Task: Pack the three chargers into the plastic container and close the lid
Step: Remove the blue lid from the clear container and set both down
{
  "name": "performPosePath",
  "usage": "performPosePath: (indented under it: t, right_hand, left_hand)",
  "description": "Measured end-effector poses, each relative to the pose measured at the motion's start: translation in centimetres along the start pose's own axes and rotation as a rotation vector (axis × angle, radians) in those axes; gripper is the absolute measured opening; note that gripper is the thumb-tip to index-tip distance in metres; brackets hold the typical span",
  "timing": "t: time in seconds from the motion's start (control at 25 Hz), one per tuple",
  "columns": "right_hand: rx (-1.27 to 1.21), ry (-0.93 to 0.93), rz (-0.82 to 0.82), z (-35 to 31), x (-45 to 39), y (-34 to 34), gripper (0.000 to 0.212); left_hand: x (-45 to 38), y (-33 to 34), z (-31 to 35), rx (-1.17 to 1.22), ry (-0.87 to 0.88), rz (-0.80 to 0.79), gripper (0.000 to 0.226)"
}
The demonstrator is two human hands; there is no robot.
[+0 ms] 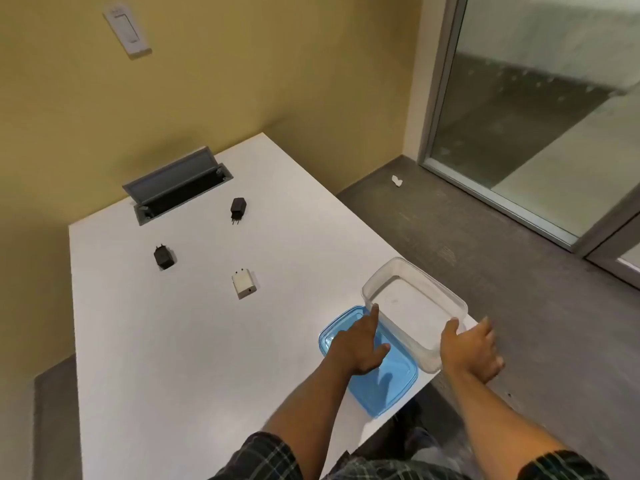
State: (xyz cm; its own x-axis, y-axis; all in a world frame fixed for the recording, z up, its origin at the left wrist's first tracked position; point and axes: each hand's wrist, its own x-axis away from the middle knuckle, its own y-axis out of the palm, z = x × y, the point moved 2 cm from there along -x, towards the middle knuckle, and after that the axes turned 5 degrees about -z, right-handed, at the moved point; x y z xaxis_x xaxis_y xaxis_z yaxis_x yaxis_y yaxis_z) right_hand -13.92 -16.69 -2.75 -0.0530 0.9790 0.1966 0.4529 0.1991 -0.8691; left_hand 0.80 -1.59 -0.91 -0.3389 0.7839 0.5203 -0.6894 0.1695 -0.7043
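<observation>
Your clear plastic container (415,306) stands open at the right edge of the white table (173,341), its near right corner overhanging or at the edge; which, I cannot tell. Your right hand (472,351) grips its near right corner, thumb laid on the rim and fingers wrapped round the outer wall. Your left hand (360,344) reaches over the blue lid (384,386), fingers spread loosely and holding nothing; the index fingertip touches or nearly touches the container's near left wall. Contact there cannot be confirmed.

The blue lid lies flat on the table, just beside the container on its left and nearer to you, with one corner close to the table's front edge.

All three chargers are outside the container, well apart from it and from each other. The white charger (244,283) lies nearest, left of the container toward mid-table, prongs pointing away from you. One black charger (163,257) lies further left. The second black charger (238,209) lies toward the far side, prongs pointing toward you, near the open cable hatch (176,185) set into the tabletop, its grey flap raised.

Both of your sleeves (263,455) are plaid, pushed above the forearms.
</observation>
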Motion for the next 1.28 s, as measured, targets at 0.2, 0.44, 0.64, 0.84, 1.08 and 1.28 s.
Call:
performPosePath:
  t: [0.2,0.44,0.64,0.84,1.08,1.28]
  right_hand:
    - [-0.005,0.001,-0.042,0.3,0.3,0.4,0.050]
    - [-0.043,-0.028,-0.075,0.1,-0.1,1.0,0.045]
    - [-0.151,-0.042,-0.043,-0.6,-0.2,0.9,0.044]
    - [-0.210,-0.110,-0.044,-2.4,0.2,1.2,0.043]
    - [-0.248,-0.317,-0.128,-5.6,1.9,2.7,0.045]
    - [-0.219,-0.540,-0.313,-9.1,5.1,4.6,0.043]
  left_hand:
    - [-1.0,0.5,-0.2,0.035,-0.023,-0.042,0.086]
    - [-1.6,0.2,0.3,0.127,-0.031,-0.043,0.086]
    - [-1.9,0.2,0.1,0.150,-0.019,0.005,0.093]
    - [-0.8,-1.2,-1.3,0.086,-0.013,0.139,0.092]
    - [2.9,-3.4,-6.0,0.096,-0.106,0.359,0.100]
    - [7.8,-3.1,-11.0,0.249,-0.260,0.502,0.101]
